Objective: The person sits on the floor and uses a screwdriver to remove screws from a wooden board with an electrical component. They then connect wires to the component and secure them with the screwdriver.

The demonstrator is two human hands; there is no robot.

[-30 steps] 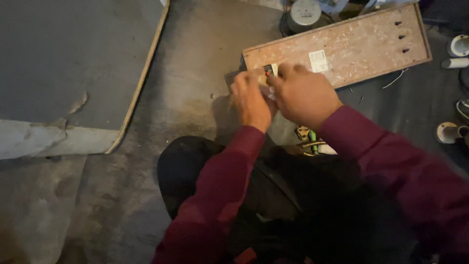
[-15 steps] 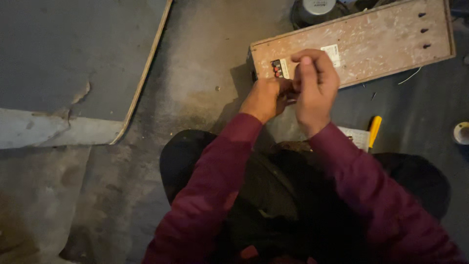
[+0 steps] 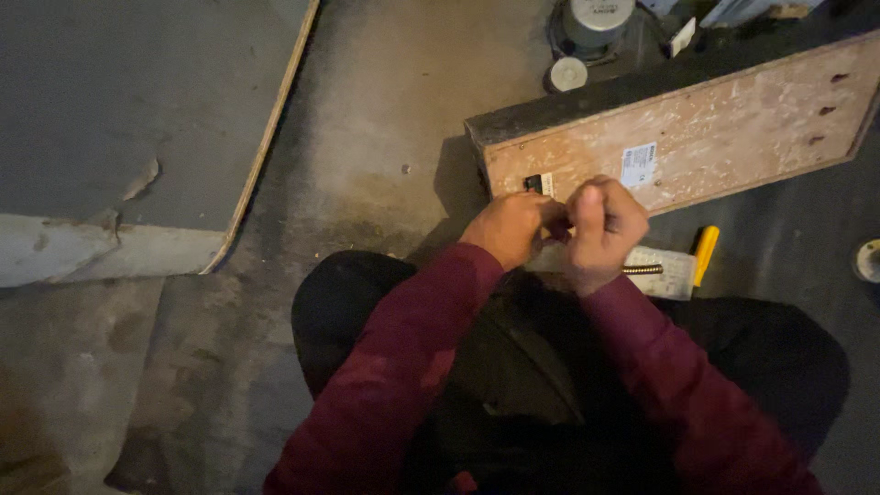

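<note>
My left hand (image 3: 509, 225) and my right hand (image 3: 600, 220) are closed and pressed together just in front of my knees. They pinch something small between the fingertips, and it is mostly hidden. Right beyond them a speckled wooden board (image 3: 724, 128) lies on the floor. A small black and white piece (image 3: 539, 183) sits on the board's near left corner, a little apart from my fingers. The board also has a white sticker (image 3: 639, 165).
A yellow-handled tool (image 3: 704, 252) and a white packet (image 3: 665, 273) lie by my right hand. A grey round canister (image 3: 596, 16) and a white cap (image 3: 568, 73) stand behind the board. A large grey panel (image 3: 119, 110) lies at the left.
My hands have drawn back from the board's corner toward my body and closed together. The view has shifted, so the board now sits further right.
</note>
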